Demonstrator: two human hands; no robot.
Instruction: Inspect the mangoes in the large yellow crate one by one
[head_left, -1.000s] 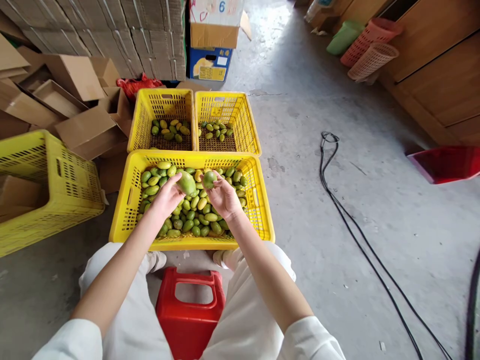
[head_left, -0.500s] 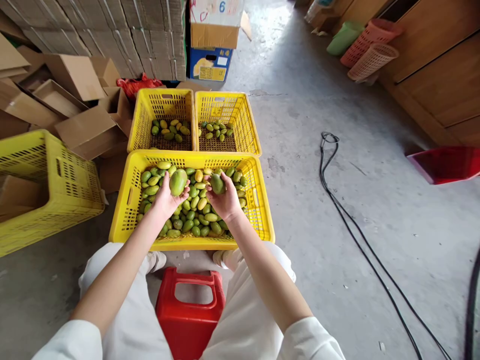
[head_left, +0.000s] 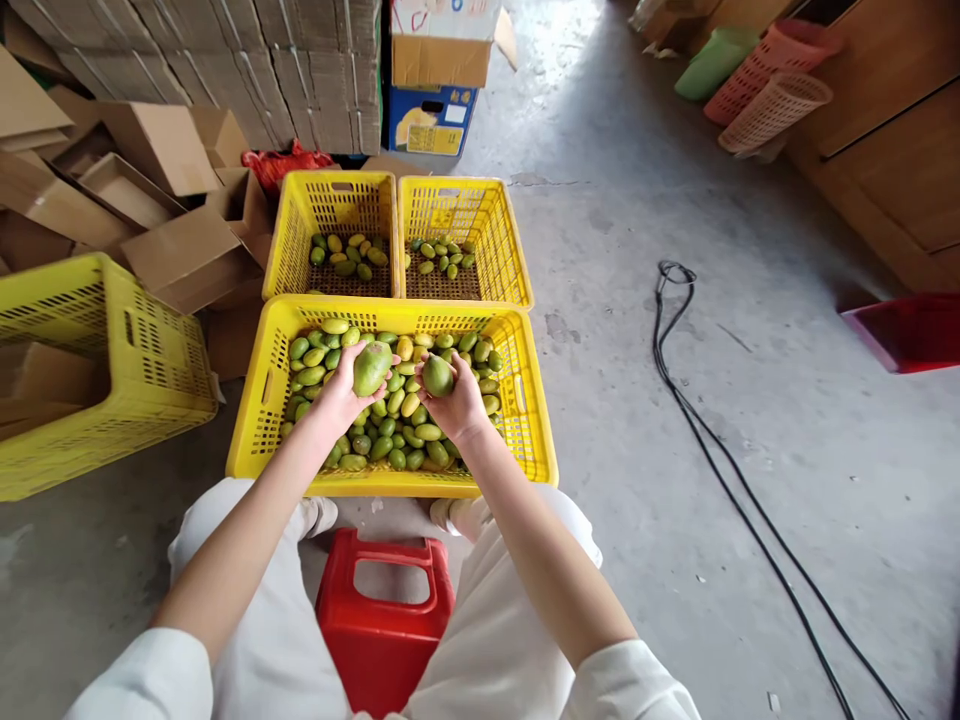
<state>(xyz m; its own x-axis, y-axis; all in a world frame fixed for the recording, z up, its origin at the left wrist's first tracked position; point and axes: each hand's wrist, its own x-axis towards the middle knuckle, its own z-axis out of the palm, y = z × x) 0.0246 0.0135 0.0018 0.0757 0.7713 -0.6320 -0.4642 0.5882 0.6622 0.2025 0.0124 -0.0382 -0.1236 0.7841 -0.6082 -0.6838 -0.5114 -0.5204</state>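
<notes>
My left hand [head_left: 346, 396] is closed around a green mango [head_left: 372, 368], larger than the fruit below it. In my right hand [head_left: 459, 404] a smaller, darker green mango [head_left: 438, 376] rests against the curled fingers. Both hands are above the front yellow crate [head_left: 390, 484], close together. Many green and yellowish mangoes [head_left: 420, 432] fill the bottom of this crate. The palms are partly hidden behind the fruit.
Behind stand a back left crate [head_left: 282, 236] and a back right crate [head_left: 517, 250], each with several mangoes. A red stool [head_left: 384, 640] is between my legs. Cardboard boxes [head_left: 180, 250] and another yellow crate [head_left: 157, 350] lie left; a black cable [head_left: 705, 440] crosses the floor at right.
The view has shifted slightly, so most things sit a little further right. The mango in my left hand has turned somewhat, and the one in my right hand is tilted differently.
</notes>
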